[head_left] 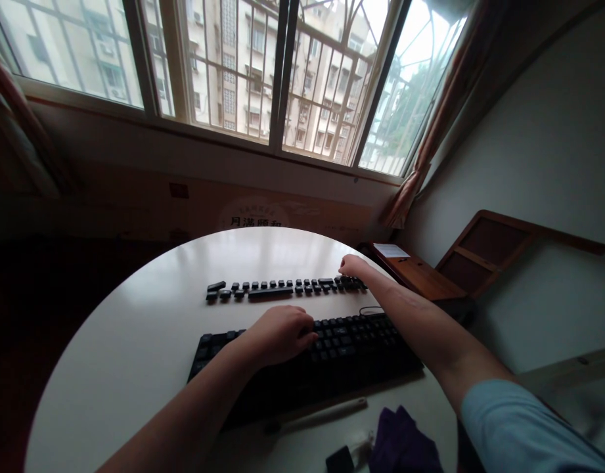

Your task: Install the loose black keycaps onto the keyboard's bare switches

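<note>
A black keyboard (361, 368) lies across the round white table, its left part partly covered by my left forearm. My left hand (285, 334) is over the keyboard's upper middle, fingers curled in; whatever they grip, if anything, is hidden. Beyond the keyboard, loose black keycaps (271, 293) are laid out in rows, a long one among them. At the right end of these rows is my right hand (355, 266), closed, with its fingertips turned away from view. I cannot make out what it holds. A dark cable (370, 309) loops behind the keyboard.
A slim pale-handled tool (326, 412) lies in front of the keyboard. Nearer are a purple cloth (404, 441) and a small black object (339, 460) beside something clear. A wooden cabinet (420, 276) with paper (391, 250) stands behind the table's right side, below barred windows (233, 66).
</note>
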Motion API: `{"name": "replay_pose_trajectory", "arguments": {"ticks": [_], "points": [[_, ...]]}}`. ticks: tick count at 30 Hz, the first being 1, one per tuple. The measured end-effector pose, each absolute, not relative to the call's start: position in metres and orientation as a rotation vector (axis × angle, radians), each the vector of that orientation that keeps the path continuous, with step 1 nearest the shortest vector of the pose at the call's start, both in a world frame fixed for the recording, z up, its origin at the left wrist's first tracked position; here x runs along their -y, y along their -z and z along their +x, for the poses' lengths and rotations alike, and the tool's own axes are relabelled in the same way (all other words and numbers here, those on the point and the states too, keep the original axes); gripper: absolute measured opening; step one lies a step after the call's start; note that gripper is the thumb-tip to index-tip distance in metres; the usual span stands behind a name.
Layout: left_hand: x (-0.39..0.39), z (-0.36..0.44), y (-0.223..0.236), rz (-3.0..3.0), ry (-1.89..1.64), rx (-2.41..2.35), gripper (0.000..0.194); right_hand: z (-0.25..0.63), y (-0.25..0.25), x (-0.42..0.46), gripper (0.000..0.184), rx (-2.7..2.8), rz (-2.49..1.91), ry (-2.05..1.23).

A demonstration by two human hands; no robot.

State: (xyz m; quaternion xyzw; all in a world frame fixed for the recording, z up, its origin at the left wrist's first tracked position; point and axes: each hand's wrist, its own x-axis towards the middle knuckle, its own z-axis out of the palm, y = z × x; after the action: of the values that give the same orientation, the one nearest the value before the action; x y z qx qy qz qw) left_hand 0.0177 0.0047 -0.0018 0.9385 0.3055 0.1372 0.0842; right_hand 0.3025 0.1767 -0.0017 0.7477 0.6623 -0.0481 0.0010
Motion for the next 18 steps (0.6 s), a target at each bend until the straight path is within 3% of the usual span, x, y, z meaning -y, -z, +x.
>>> {"name": "replay_pose_trajectory", "arguments": {"ticks": [5,10,12,18], "points": [[-0.004,0.018,0.001,2.793,-0.4,-0.915,0.023,0.307,-0.026,-0.147,0.021,-2.353,2.478,-0.011],[-0.004,0.019,-0.003,2.785,-0.359,-0.936,0.023,0.349,-0.039,-0.065,0.029,-2.604,2.571,-0.143],[-0.005,0.02,-0.004,2.788,-0.343,-0.946,0.023,0.37,-0.027,-0.022,0.031,-2.861,2.603,-0.095],[-0.006,0.022,-0.004,2.795,-0.337,-0.96,0.025,0.391,0.041,0.079,0.031,-2.844,2.826,0.287]]}}
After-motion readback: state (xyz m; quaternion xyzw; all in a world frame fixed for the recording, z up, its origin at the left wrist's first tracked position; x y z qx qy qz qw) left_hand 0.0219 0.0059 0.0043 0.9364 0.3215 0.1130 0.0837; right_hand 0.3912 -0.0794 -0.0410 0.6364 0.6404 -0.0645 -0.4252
